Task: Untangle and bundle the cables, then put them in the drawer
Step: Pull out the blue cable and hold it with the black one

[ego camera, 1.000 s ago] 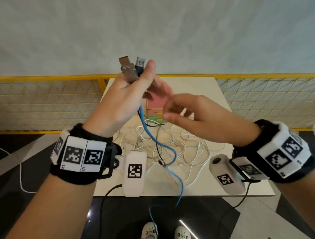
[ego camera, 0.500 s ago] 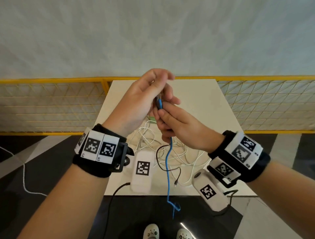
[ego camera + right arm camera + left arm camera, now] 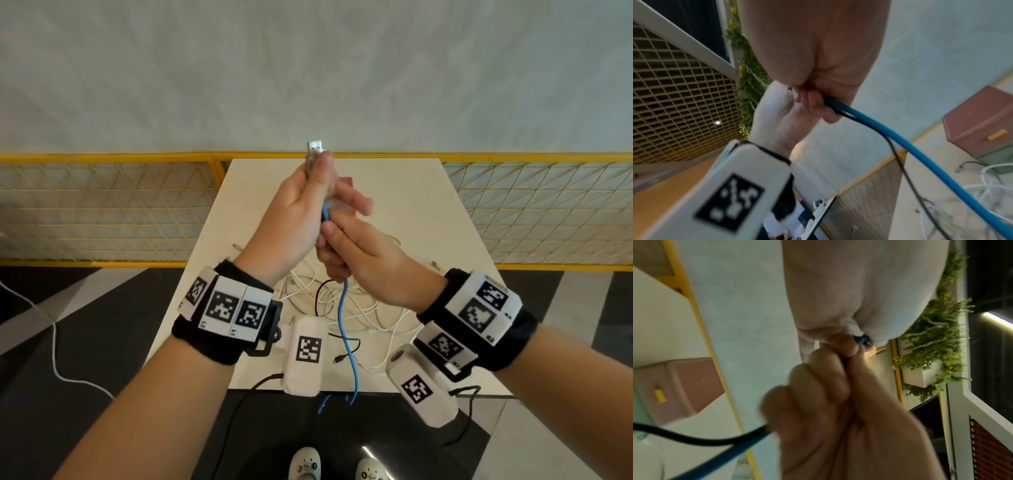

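Observation:
My left hand (image 3: 320,178) is raised over the table and pinches the plug ends of a blue cable (image 3: 342,308) and a thin black cable (image 3: 320,294). A metal USB plug (image 3: 315,150) sticks up past the thumb. Just below it my right hand (image 3: 330,240) is curled round both cables. In the right wrist view the blue cable (image 3: 900,138) and black cable (image 3: 893,146) leave the fist side by side. The blue one hangs past the table's front edge. A pink drawer unit (image 3: 982,120) stands behind, mostly hidden by my hands in the head view.
A tangle of white cables (image 3: 370,308) lies on the beige table (image 3: 445,222) under my hands. A yellow mesh fence (image 3: 102,205) runs behind and beside the table. Dark floor lies in front, with a white cord (image 3: 54,342) on it at the left.
A second ago my right hand hung open beside the left. It has since taken hold of the blue and black cables just under the left hand, and both hands came together.

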Available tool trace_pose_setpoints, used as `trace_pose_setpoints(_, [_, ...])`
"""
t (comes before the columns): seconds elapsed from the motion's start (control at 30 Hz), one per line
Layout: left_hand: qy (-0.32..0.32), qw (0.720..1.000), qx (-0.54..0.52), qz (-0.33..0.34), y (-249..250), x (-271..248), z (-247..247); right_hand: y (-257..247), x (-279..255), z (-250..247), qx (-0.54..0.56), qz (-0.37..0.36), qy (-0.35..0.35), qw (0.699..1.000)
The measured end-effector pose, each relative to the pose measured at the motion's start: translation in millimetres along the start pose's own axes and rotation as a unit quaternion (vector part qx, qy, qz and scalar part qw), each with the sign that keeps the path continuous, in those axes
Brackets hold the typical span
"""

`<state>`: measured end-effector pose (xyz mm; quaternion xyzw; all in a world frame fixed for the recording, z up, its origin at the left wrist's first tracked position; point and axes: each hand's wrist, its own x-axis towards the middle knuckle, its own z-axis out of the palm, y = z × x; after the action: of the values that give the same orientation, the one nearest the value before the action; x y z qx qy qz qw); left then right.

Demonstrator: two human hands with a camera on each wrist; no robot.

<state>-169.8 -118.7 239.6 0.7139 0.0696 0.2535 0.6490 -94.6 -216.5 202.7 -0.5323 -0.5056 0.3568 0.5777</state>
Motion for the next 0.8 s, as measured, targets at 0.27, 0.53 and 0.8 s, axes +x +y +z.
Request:
trace_pose_setpoints(0.27, [0.060,0.995,-0.080,-0.001,-8,6,-14,83,-19,4,-0.263,0.072,-0.123,0.954])
trace_pose_setpoints(0.53, [0.056,0.992,-0.074,-0.084,-29,12,-15,142,-26,-62,-0.400,0.266,-0.205,0.853])
trace_pose_setpoints(0.8, [0.061,0.992,-0.040,-0.102,-48,19,-3,188,-48,-128,-0.464,0.416,0.039,0.781])
